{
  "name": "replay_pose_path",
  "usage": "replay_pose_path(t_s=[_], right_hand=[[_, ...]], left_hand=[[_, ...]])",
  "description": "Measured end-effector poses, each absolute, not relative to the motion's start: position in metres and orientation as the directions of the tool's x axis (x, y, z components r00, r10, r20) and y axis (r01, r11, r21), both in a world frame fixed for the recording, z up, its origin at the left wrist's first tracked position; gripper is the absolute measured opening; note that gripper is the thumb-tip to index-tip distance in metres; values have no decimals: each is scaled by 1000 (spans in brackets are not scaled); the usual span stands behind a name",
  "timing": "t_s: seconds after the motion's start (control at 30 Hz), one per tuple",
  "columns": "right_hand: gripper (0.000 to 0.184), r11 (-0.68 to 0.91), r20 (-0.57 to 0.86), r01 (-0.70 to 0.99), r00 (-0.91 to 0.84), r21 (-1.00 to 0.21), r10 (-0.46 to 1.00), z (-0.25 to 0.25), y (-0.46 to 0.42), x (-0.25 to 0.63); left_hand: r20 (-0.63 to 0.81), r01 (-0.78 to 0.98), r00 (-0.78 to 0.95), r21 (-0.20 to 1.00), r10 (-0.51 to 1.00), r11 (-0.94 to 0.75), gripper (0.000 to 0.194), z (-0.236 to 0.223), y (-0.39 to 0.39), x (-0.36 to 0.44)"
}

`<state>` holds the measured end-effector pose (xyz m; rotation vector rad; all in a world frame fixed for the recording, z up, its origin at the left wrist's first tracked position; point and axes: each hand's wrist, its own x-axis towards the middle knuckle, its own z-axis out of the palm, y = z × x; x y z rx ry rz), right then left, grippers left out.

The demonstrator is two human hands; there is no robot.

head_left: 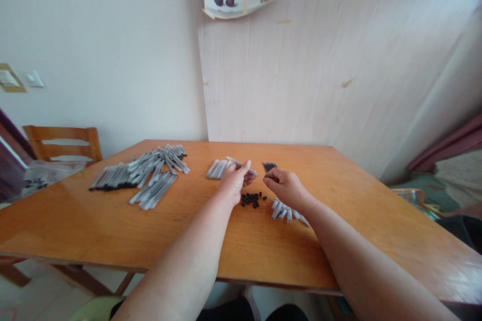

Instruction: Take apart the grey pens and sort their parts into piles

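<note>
My left hand (235, 180) is closed on a thin grey tube (243, 166) whose tip points right, held above the wooden table (113, 225). My right hand (284, 185) pinches a small black piece I can barely make out, close to the tube's end. Between and just below the hands lies a small heap of black caps (251, 199). A few grey tubes (284, 210) lie under my right wrist. A small row of grey tubes (217, 169) lies beyond my left hand.
A large pile of grey tubes (141, 175) covers the table's left part. A small dark cluster (269, 166) lies past my right hand. A wooden chair (62, 143) with a plastic bag stands at the left. The wall is right behind the table.
</note>
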<state>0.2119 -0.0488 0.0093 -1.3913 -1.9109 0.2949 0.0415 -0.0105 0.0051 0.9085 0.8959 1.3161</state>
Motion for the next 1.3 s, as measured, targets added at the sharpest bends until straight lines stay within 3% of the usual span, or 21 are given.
replay_pose_path(t_s=[0.27,0.5,0.7,0.83,1.07,1.3], right_hand=[[20,366,430,745,-118,-558,895,11,-45,224],[23,272,400,810,-51,-520,915,13,-38,239],[29,-35,340,896,205,-443,918,13,-33,248],[33,-177,269,915,285,-364,920,12,-33,249],[34,-239,206,929,302,-283,931,4,-29,249],[32,-200,209,947,254,-250,944,1,-27,247]], left_hand=[[-36,-527,-227,845,973,-91,31,10,8,16],[-86,-528,-435,831,896,-177,29,8,23,0],[-105,-544,-395,827,913,-140,27,9,22,0],[-135,-601,-322,794,937,-92,28,12,16,3],[-195,-646,-231,764,953,0,31,14,14,5],[-176,-585,-261,811,949,-10,20,9,17,7]])
